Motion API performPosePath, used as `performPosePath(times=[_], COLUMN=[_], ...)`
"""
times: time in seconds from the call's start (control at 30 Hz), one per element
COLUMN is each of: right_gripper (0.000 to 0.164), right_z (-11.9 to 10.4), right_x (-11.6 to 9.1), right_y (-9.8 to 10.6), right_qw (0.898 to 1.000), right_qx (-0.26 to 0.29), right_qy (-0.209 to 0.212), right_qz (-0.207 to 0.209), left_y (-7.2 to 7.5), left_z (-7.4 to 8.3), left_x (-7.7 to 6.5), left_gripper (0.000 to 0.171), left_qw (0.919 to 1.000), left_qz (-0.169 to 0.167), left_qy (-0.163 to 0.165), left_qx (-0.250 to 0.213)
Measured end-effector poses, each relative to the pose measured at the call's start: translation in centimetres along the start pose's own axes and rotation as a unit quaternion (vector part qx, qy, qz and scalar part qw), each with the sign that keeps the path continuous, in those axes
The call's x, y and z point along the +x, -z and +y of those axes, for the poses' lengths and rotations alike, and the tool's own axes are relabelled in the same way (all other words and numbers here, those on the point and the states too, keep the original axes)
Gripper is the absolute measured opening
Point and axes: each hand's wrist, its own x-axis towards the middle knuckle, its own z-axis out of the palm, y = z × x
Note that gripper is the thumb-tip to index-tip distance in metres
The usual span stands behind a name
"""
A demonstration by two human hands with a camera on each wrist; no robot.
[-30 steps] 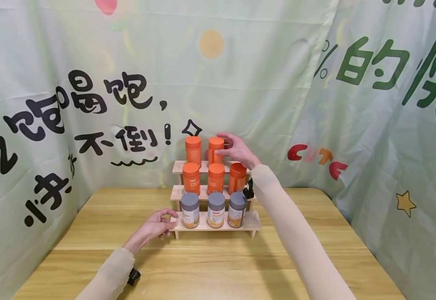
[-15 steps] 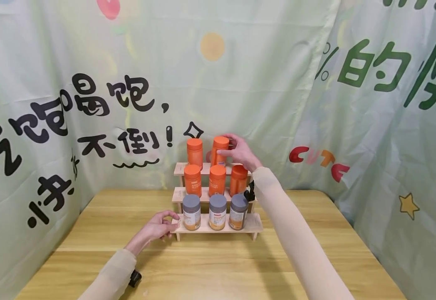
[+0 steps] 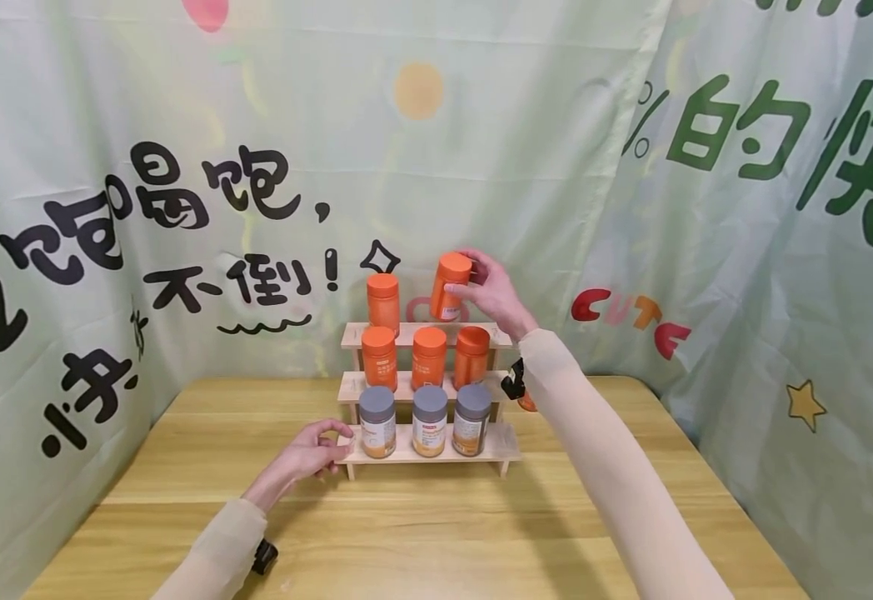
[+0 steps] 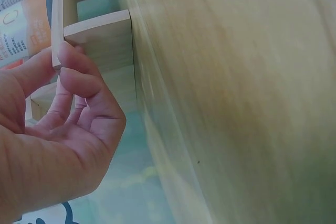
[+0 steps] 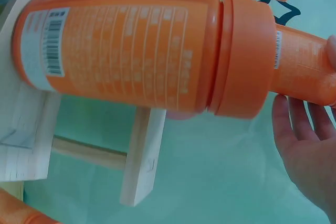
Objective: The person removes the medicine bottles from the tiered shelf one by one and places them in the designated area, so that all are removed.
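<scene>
My right hand grips an orange bottle with an orange cap. It is tilted and raised just above the top step of a three-step wooden display stand. In the right wrist view that bottle is partly hidden behind a nearer orange bottle. My left hand pinches the left end of the bottom step between thumb and fingers, as the left wrist view shows at the board's end. Another orange bottle stands at the left of the top step.
Three orange bottles stand on the middle step, and three grey-capped jars on the bottom one. Part of another orange item shows beside the stand, mostly hidden by my right wrist. Printed cloth hangs behind the wooden table.
My right hand has lifted the orange bottle off the top step, tilting it and moving it up and to the right. The left hand stays at the bottom step.
</scene>
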Motion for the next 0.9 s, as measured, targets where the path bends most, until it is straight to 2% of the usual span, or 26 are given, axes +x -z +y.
performPosePath(times=[0.17,0.4,0.67,0.9], right_gripper=[0.062,0.062,0.066,0.063], right_z=[-0.1,1.0,2.1,3.2], right_x=[-0.6,-1.3,-2.5,-3.1], right_y=[0.7,2.3,4.0,4.5], right_qw=[0.999,0.997,0.993,0.991], right_qx=[0.01,0.01,0.004,0.007], right_qy=[0.012,0.035,0.019,0.016], right_qz=[0.029,0.063,0.114,0.133], left_y=[0.0,0.0,-0.1,-0.1], left_z=[0.0,-0.2,-0.4,-0.5], left_x=[-0.1,0.2,0.3,0.4], left_gripper=[0.035,0.034,0.033,0.034], left_qw=[1.0,1.0,0.9998,0.9999], left_qz=[0.001,0.003,-0.01,-0.003], left_qy=[0.0,0.007,0.011,0.008], left_qx=[0.0,0.002,-0.014,-0.013])
